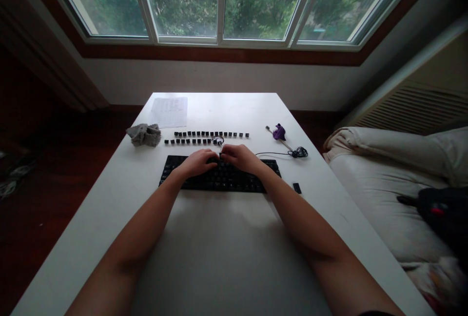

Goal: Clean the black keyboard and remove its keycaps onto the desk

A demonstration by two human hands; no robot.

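A black keyboard lies across the white table in front of me, partly covered by both hands. My left hand rests over its upper middle, fingers stretched toward the centre and the thumb apart. Close beside it, my right hand has its fingertips pinched together at the keyboard's top edge; a small dark thing there is too small to name. Just beyond the fingertips is a small ring-shaped object. Loose black keycaps stand in two rows, a back row and a front row.
A grey cloth lies at left, near a printed sheet. To the right are a small brush, a purple object, a coiled cable and a small black piece. A sofa stands beside the table.
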